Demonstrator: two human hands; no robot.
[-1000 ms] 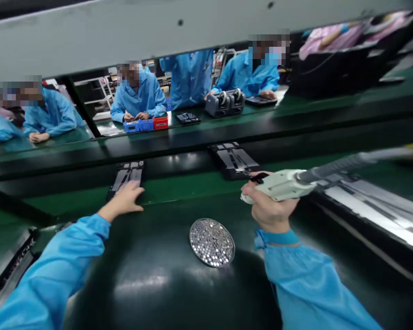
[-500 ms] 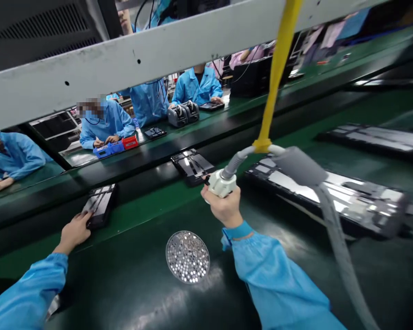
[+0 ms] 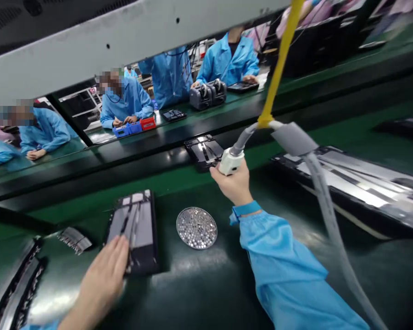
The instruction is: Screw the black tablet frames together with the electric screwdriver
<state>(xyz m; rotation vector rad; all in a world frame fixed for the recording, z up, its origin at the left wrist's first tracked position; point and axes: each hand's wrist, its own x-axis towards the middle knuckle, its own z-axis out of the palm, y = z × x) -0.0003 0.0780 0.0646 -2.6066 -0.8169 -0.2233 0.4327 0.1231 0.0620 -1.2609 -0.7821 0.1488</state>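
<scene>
My left hand (image 3: pixel 105 275) lies with its fingers stretched out flat on the near left part of a tablet with its back off (image 3: pixel 137 224). Grey battery packs and dark ribbon strips show inside this tablet. In my right hand (image 3: pixel 236 181) is a white hand-held tool (image 3: pixel 231 161) on a grey hose (image 3: pixel 325 206). A yellow strap (image 3: pixel 278 64) holds that hose up from above. Just beyond the tool, another opened tablet (image 3: pixel 203 151) rests on the green belt. Between my hands lies a round dish of small shiny discs (image 3: pixel 197 228).
Long opened devices (image 3: pixel 361 183) lie to the right. Dark strip-shaped parts (image 3: pixel 20 284) and a small curved part (image 3: pixel 75 239) are at left. A pale beam (image 3: pixel 141 32) crosses overhead. Co-workers in blue (image 3: pixel 125 98) sit across the line near blue and red bins (image 3: pixel 134 127).
My left hand and the tablet under it have come nearer, off the belt and beside the dish. My right hand still holds the white tool. The view has shifted left, showing parts at left.
</scene>
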